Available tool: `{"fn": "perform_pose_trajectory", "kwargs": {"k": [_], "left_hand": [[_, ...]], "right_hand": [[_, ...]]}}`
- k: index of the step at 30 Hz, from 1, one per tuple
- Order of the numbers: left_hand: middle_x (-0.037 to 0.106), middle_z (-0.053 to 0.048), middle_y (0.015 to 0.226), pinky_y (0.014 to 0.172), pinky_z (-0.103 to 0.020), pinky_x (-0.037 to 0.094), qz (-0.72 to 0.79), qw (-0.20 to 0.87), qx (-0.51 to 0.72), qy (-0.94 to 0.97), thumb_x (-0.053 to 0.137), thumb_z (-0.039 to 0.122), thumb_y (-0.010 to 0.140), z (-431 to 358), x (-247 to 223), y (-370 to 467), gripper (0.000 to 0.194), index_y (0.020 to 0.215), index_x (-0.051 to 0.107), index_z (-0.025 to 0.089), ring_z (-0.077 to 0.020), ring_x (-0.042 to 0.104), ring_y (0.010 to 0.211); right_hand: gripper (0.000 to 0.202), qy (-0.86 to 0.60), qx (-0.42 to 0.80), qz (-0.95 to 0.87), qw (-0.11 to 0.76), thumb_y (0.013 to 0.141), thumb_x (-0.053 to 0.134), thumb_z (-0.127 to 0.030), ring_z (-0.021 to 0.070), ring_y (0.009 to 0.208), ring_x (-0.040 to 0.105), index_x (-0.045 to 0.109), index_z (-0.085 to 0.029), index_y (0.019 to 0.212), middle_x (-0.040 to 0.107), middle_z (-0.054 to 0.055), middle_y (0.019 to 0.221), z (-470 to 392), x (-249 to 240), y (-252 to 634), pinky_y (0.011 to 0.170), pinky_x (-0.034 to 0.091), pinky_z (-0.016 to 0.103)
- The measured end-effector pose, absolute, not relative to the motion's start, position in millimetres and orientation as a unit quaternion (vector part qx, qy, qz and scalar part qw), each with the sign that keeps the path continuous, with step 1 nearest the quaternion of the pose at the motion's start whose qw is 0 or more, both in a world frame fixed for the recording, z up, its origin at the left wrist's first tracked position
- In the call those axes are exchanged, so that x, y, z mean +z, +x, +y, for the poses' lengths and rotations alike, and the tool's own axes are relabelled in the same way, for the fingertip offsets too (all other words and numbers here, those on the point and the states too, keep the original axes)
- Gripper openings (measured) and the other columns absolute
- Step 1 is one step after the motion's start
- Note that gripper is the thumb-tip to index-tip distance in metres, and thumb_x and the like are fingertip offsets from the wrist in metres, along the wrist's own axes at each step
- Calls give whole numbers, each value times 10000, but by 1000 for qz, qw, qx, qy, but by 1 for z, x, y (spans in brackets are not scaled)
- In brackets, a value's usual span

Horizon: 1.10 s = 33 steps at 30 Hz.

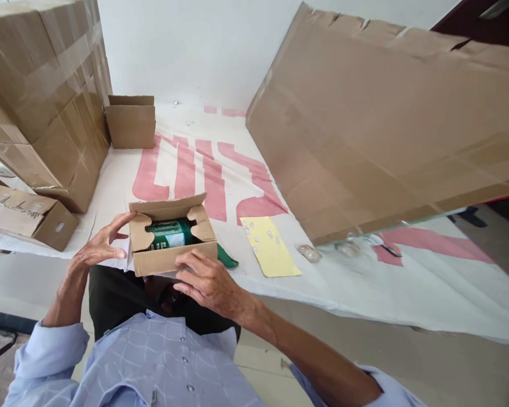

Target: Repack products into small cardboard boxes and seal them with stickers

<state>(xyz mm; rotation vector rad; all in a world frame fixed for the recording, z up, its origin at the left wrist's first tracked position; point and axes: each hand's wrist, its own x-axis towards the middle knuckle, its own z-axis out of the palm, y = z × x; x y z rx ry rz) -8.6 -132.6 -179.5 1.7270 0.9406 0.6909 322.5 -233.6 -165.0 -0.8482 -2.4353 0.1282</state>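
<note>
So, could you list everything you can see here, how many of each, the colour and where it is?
Open box: one, brown, near table edge between the hands
Packed item: one, green, inside that box
Pointed piece: one, green, right of that box
Sheet: one, yellow, further right, small pale bits on it
Rear box: one, brown, back left
Taped cartons: several, brown, left
Low box: one, brown, near left
Big cardboard piece: one, brown, right
Cloth: one, white with red-pink markings, over the table
Wall: one, white, behind
Left hand: one, bare, at box's left edge
Right hand: one, bare, at box's front
</note>
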Motion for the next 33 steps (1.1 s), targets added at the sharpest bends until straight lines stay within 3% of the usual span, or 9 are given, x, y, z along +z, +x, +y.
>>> {"fn": "perform_pose_trajectory", "kwargs": {"k": [3, 6, 10, 14, 18, 21, 23, 28, 33], "left_hand": [[562, -141, 1610, 1085, -573, 591, 451, 424, 282, 734, 887, 791, 712, -135, -173, 9, 995, 1547, 596, 335, -444, 571, 1465], [628, -122, 1446, 1092, -582, 582, 507, 327, 269, 751, 919, 732, 697, -142, -166, 34, 932, 1464, 613, 302, -398, 642, 1332], [613, -103, 1372, 1124, -581, 564, 547, 277, 264, 744, 951, 652, 674, -148, -162, 52, 888, 1402, 614, 272, -380, 654, 1277], [604, -91, 1358, 1103, -562, 584, 540, 281, 282, 742, 932, 605, 724, -149, -160, 52, 796, 1379, 620, 277, -362, 651, 1275], [506, -137, 1547, 1144, -563, 573, 493, 316, 305, 751, 959, 661, 688, -148, -163, 42, 1036, 1548, 520, 286, -397, 557, 1444], [347, -194, 1707, 1165, -601, 558, 445, 366, 299, 761, 1020, 703, 556, -146, -169, 30, 1377, 1697, 364, 299, -472, 425, 1566], [271, -221, 1756, 1168, -627, 551, 427, 390, 298, 760, 1027, 710, 537, -145, -173, 23, 1472, 1741, 289, 295, -501, 374, 1596], [313, -224, 1736, 1175, -633, 543, 426, 395, 303, 755, 1012, 656, 606, -147, -176, 21, 1394, 1734, 288, 275, -475, 412, 1578], [341, -217, 1714, 1178, -619, 544, 419, 393, 301, 761, 1021, 619, 588, -147, -174, 26, 1362, 1706, 331, 265, -468, 417, 1574]], "right_hand": [[204, -330, 93, -894, 287, 1106, 600, -218, 202, 907, 694, 739, -196, 958, 721, 84, 997, -232, -173, 324, 766, 579, 319], [233, -374, 113, -880, 271, 1129, 529, -196, 203, 996, 719, 752, -196, 1064, 730, 95, 1081, -211, -163, 322, 850, 589, 323], [155, -421, 119, -883, 167, 1075, 634, -232, 271, 1127, 696, 750, -188, 1167, 728, 128, 1205, -163, -143, 320, 905, 572, 380], [282, -400, 146, -904, 27, 999, 751, -283, 319, 1202, 678, 722, -182, 1260, 721, 143, 1257, -119, -144, 313, 1022, 533, 435], [474, -396, 121, -908, -69, 943, 767, -221, 372, 1278, 653, 662, -136, 1398, 680, 214, 1388, -102, -154, 300, 1054, 503, 465], [544, -387, 90, -915, -72, 939, 750, -203, 383, 1274, 646, 625, -133, 1464, 661, 236, 1420, -102, -158, 296, 1044, 495, 483], [512, -364, 82, -926, -61, 955, 733, -217, 374, 1267, 639, 630, -137, 1450, 666, 227, 1400, -104, -159, 299, 1049, 487, 485], [514, -350, 86, -931, -63, 980, 733, -287, 369, 1261, 632, 621, -120, 1452, 657, 220, 1385, -106, -163, 307, 1066, 481, 491], [687, -347, 116, -929, -50, 934, 744, -213, 351, 1285, 650, 539, -168, 1588, 654, 204, 1440, -105, -166, 303, 1076, 507, 463]]}}
